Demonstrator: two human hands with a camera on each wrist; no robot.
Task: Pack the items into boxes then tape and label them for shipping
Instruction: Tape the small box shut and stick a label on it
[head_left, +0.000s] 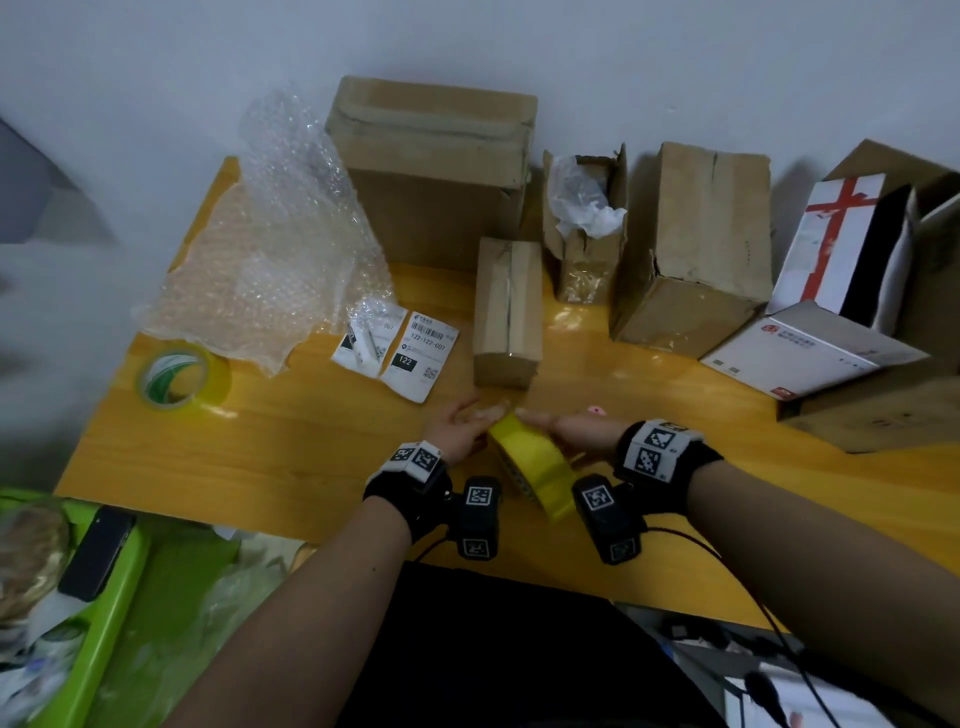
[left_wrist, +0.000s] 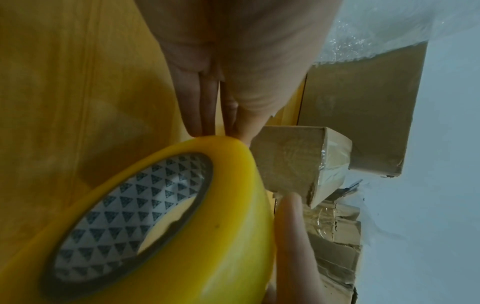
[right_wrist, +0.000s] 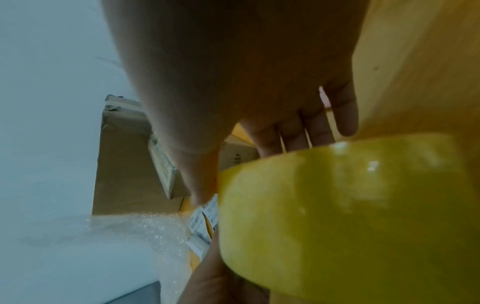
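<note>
A yellow tape roll (head_left: 535, 470) with a triangle-patterned core (left_wrist: 135, 218) stands tilted on edge near the table's front, between both hands. My right hand (head_left: 566, 431) grips it, fingers (right_wrist: 298, 131) behind the roll (right_wrist: 350, 216) and thumb on the near side. My left hand (head_left: 462, 421) reaches in from the left, its straight fingers (left_wrist: 205, 107) touching the roll's far rim. Just beyond stands a small taped cardboard box (head_left: 506, 312), also seen in the left wrist view (left_wrist: 298, 162). Shipping labels (head_left: 415, 353) lie to its left.
A second tape roll (head_left: 182, 376) and bubble wrap (head_left: 270, 249) lie at the left. A large box (head_left: 436, 166), an open box with plastic (head_left: 587, 223), a brown box (head_left: 696, 244) and a white box (head_left: 831, 291) line the back. A green bin (head_left: 119, 587) sits lower left.
</note>
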